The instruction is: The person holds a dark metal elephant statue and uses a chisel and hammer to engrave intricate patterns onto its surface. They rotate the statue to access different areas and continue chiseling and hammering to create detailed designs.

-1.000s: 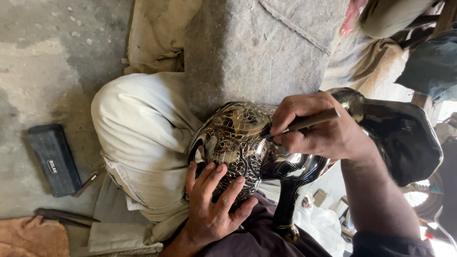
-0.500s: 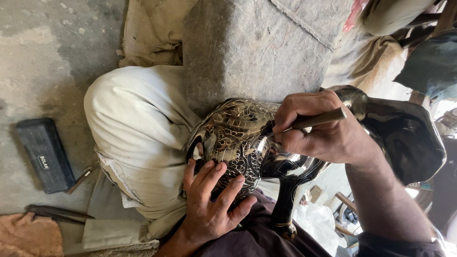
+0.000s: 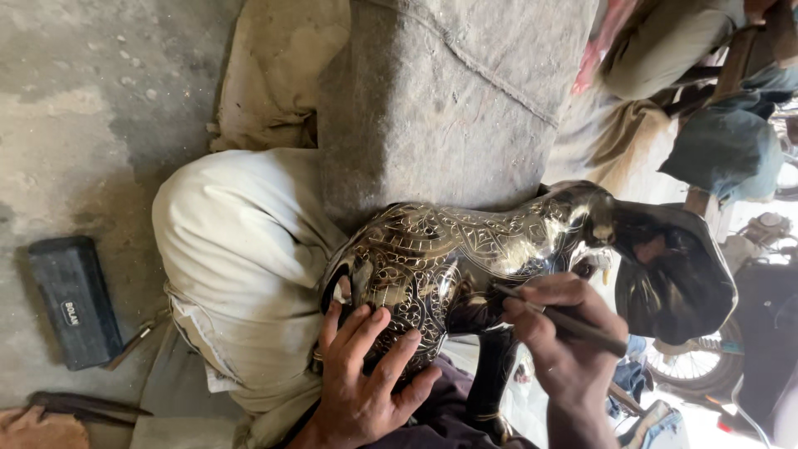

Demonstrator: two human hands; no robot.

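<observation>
While the left hand (image 3: 366, 378) lies flat with fingers spread on the rump of the engraved black metal animal figure (image 3: 465, 258) — grasping nothing — the right hand (image 3: 561, 345) pinches a thin engraving tool (image 3: 573, 323) pen-style, tip on the flank. Its body rests across the person's lap, against a grey stone block (image 3: 449, 100).

Single head view, looking steeply down from close above the lap, figure (image 3: 499, 258) filling the centre, floor (image 3: 75, 125) toward 10 o'clock, street toward 3 o'clock
</observation>
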